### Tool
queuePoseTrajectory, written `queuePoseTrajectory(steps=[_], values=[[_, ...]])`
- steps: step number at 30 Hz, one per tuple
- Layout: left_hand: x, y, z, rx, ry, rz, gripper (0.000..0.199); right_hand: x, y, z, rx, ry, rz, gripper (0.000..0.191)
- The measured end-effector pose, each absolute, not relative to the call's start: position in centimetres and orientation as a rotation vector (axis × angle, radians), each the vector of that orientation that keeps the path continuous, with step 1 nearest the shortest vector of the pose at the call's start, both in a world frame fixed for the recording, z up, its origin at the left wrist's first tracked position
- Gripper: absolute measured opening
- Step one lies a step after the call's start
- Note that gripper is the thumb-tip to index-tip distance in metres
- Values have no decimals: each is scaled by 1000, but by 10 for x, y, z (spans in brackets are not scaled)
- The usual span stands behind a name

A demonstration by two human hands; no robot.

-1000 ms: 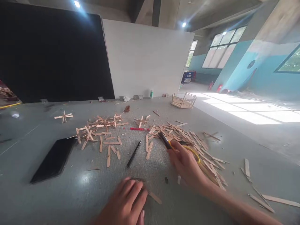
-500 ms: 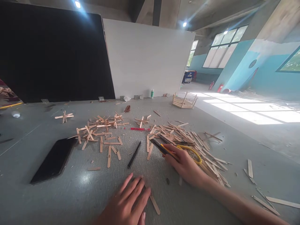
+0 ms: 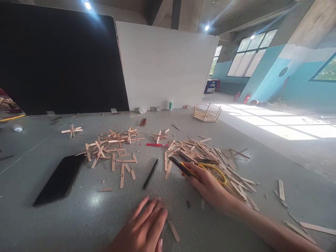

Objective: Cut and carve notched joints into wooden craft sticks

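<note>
My right hand (image 3: 207, 182) is closed round a black and yellow utility knife (image 3: 183, 168) at the left edge of the pile of wooden sticks (image 3: 223, 157). Yellow-handled scissors (image 3: 219, 172) lie on the pile just behind that hand. My left hand (image 3: 144, 224) rests on the table with its fingers spread, palm down, near a single wooden stick (image 3: 173, 229) that shows beside its fingertips. A black pen (image 3: 151, 174) lies between the two hands, further back.
A black phone (image 3: 60, 180) lies at the left, near joined stick pieces (image 3: 72, 130). At the back right stands a small stick frame (image 3: 207, 113); a green and white tube (image 3: 170, 105) is by the white board (image 3: 168, 66). More sticks (image 3: 281, 190) are at the right.
My left hand has shifted very slightly down and left. My right hand keeps hold of the knife in nearly the same place.
</note>
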State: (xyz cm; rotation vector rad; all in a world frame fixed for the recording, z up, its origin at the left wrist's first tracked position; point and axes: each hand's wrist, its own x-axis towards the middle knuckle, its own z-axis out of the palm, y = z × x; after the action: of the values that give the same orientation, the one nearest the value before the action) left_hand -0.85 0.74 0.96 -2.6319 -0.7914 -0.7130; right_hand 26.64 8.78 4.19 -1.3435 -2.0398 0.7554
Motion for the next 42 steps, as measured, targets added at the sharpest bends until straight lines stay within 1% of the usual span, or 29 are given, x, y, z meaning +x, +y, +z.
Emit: queuePoseTrajectory(steps=[4, 11, 15, 17, 21, 25, 27, 28, 30, 31, 32, 34, 37, 39, 42], values=[[-9, 10, 7, -2640, -778, -732, 38, 268, 88, 41, -1349, -2031, 754, 49], [-9, 9, 3, -2659, -800, -716, 37, 267, 87, 39, -1309, -1965, 835, 47], [-10, 7, 9, -2675, -794, -665, 40, 266, 84, 40, -1268, -1745, 1041, 27], [-10, 7, 10, -2682, -795, -665, 39, 266, 83, 45, -1218, -1662, 1133, 31], [-9, 7, 9, -2693, -831, -678, 37, 268, 78, 63, -1020, -1335, 1507, 36], [-9, 5, 9, -2670, -845, -671, 46, 267, 72, 75, -923, -1187, 1669, 39], [-10, 4, 10, -2656, -818, -702, 45, 266, 71, 74, -895, -1156, 1659, 40], [-10, 4, 10, -2660, -801, -717, 41, 265, 71, 72, -908, -1160, 1641, 38], [-10, 4, 11, -2695, -768, -741, 31, 263, 71, 66, -965, -1195, 1585, 29], [-10, 4, 12, -2718, -765, -741, 30, 262, 72, 63, -994, -1217, 1553, 25], [-10, 4, 12, -2735, -762, -739, 31, 262, 72, 59, -1017, -1234, 1528, 25], [-9, 4, 12, -2752, -769, -728, 33, 260, 71, 54, -1037, -1247, 1487, 33], [-8, 2, 9, -2757, -827, -669, 35, 258, 67, 49, -1099, -1324, 1452, 34], [-7, 1, 7, -2764, -900, -639, 35, 255, 63, 47, -1129, -1412, 1450, 39], [-6, -1, 8, -2796, -997, -622, 43, 250, 55, 47, -1155, -1527, 1456, 44]])
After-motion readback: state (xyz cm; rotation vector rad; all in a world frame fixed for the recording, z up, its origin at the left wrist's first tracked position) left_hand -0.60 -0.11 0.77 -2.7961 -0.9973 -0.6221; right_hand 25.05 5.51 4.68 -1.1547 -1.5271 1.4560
